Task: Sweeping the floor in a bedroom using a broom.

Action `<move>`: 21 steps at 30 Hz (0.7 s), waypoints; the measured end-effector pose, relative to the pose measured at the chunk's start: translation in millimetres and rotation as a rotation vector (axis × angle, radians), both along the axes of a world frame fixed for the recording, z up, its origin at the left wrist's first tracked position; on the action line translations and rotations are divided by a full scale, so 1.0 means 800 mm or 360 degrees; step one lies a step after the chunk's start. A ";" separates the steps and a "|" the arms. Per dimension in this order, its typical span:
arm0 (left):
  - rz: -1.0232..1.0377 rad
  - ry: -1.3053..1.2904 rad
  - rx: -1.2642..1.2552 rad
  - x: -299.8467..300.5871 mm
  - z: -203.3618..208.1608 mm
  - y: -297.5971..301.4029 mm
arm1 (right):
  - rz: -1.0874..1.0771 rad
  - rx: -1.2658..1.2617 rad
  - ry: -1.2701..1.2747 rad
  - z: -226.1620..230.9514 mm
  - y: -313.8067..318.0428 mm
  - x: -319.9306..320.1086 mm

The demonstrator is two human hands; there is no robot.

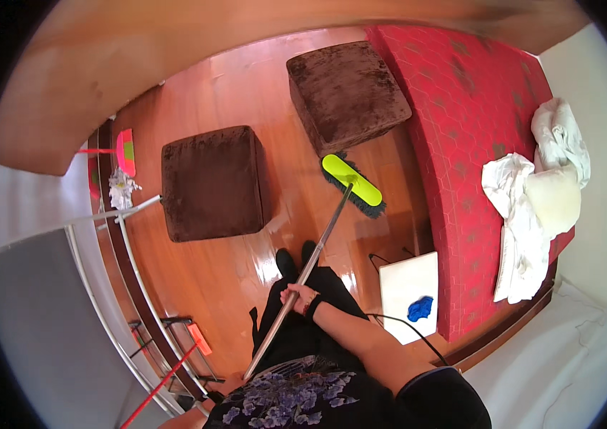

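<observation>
I've free floor [296,189] mid-frame, left of the mop head [362,189]; blockers: brown ottoman [214,184] centre-left, second ottoman [347,94] top centre, red platform [460,164] right.

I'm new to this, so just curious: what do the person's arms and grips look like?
The right arm has a short black sleeve, a black wristband and what looks like a reddish bracelet; the right grip is ungloved. The left arm is mostly hidden, its sleeve unclear.
</observation>
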State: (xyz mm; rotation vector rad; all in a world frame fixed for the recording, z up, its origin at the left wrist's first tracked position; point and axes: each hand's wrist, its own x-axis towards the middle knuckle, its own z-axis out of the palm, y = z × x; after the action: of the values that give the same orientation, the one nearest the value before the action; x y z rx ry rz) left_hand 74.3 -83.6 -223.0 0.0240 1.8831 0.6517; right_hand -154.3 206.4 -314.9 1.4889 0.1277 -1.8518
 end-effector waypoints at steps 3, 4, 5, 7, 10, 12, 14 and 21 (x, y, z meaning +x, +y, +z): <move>0.0930 -0.0446 0.0347 0.020 -0.006 0.017 | 0.0127 0.0140 0.0084 -0.009 0.014 -0.002; 0.0963 -0.0445 0.0346 0.034 -0.004 0.020 | 0.0179 0.0155 0.0129 -0.010 0.016 -0.002; 0.0753 -0.0359 0.0254 0.048 -0.006 0.021 | 0.0185 0.0180 0.0007 -0.011 0.011 -0.001; 0.0304 -0.0417 -0.0092 -0.019 0.033 0.080 | 0.0325 0.0167 0.0049 -0.023 0.045 0.002; 0.0588 -0.0495 -0.0149 -0.019 0.064 0.130 | 0.0589 0.0167 0.0056 -0.022 0.060 0.006; 0.0741 -0.0514 -0.0147 -0.016 0.064 0.170 | 0.0731 0.0137 0.0096 -0.024 0.092 0.001; 0.0864 -0.0517 -0.0144 -0.022 0.058 0.215 | 0.0829 0.0185 0.0016 -0.023 0.122 -0.003; 0.1212 -0.0503 -0.0145 -0.047 0.036 0.347 | 0.1176 0.0112 0.0163 -0.034 0.212 -0.052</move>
State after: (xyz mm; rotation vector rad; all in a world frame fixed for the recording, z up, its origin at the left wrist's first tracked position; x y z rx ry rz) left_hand 36.8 193.7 -194.2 -0.8412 1.5801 1.0046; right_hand -196.1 376.3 -342.5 1.1649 0.6985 -1.3190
